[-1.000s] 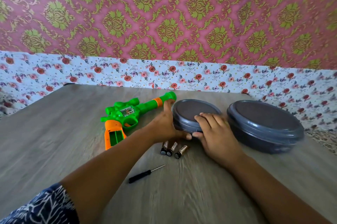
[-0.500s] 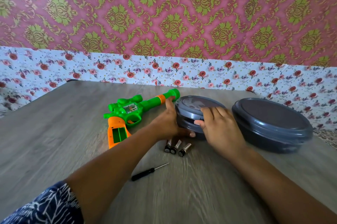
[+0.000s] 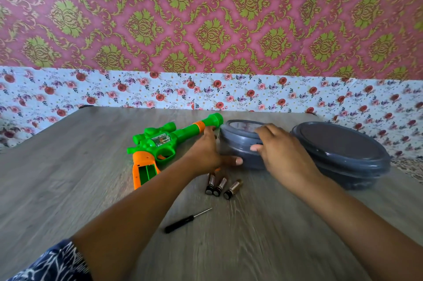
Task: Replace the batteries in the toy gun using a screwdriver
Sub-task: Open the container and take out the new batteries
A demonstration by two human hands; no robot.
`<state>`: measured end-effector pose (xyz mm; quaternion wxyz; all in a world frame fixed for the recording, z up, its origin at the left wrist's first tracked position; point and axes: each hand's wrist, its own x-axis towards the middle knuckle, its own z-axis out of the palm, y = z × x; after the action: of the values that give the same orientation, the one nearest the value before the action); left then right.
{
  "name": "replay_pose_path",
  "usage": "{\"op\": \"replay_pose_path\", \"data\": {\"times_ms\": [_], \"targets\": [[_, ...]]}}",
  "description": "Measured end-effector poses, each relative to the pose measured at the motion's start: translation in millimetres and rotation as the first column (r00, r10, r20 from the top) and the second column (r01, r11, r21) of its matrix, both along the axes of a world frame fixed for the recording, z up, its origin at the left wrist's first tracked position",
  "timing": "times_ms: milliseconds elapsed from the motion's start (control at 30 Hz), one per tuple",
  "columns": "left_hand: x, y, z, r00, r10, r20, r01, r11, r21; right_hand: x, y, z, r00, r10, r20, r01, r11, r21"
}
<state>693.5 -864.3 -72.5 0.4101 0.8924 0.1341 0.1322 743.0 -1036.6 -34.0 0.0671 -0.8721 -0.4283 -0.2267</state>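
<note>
Spreading across most of the view, a grey wood-grain desk (image 3: pixel 68 189) carries everything, backed by patterned wallpaper. Toward the right edge sits a large grey lidded container (image 3: pixel 343 150). Beside it, nearer the far edge's middle, a smaller grey lidded container (image 3: pixel 238 141) is held from both sides: the left hand (image 3: pixel 206 154) wraps its left wall with the thumb along the front, and the right hand (image 3: pixel 281 154) curls over its lid rim, apparently prying the lid up.

Left of that container lies the toy gun (image 3: pixel 164 143), green with an orange grip, flat on its side. Its long axis runs diagonally, muzzle pointing toward the far edge and rightward, grip toward the near-left. The battery compartment in the grip looks open and empty, so the cover seems already unscrewed and removed.

Three batteries (image 3: pixel 219 185) lie side by side near the desk's centre, just in front of the hands. A small black screwdriver (image 3: pixel 183 222) rests nearer the front edge, untouched. Loading batteries and refitting the cover appear still to come.
</note>
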Motion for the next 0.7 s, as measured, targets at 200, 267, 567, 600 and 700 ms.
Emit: {"op": "replay_pose_path", "data": {"times_ms": [200, 267, 567, 600, 700], "targets": [[-2, 1, 5, 0.999, -0.006, 0.047, 0.011, 0.994, -0.109, -3, -2, 21, 0.988, 0.030, -0.153, -0.011, 0.993, 0.121], [-3, 0, 3, 0.998, -0.030, 0.050, 0.037, 0.987, -0.154, -7, -3, 21, 0.987, 0.033, -0.157, -0.015, 0.993, 0.115], [1, -1, 3, 1.000, -0.003, 0.010, 0.003, 0.999, -0.048, -9, -7, 13, 0.999, 0.008, -0.040, -0.010, 0.999, -0.045], [1, -2, 3, 1.000, -0.001, 0.009, 0.002, 0.999, -0.035, -10, -6, 12, 1.000, 0.001, -0.019, -0.002, 0.998, -0.069], [-4, -3, 4, 0.999, 0.010, -0.034, -0.010, 1.000, 0.004, -10, -7, 15, 1.000, -0.019, 0.009, 0.020, 0.997, -0.081]]}}
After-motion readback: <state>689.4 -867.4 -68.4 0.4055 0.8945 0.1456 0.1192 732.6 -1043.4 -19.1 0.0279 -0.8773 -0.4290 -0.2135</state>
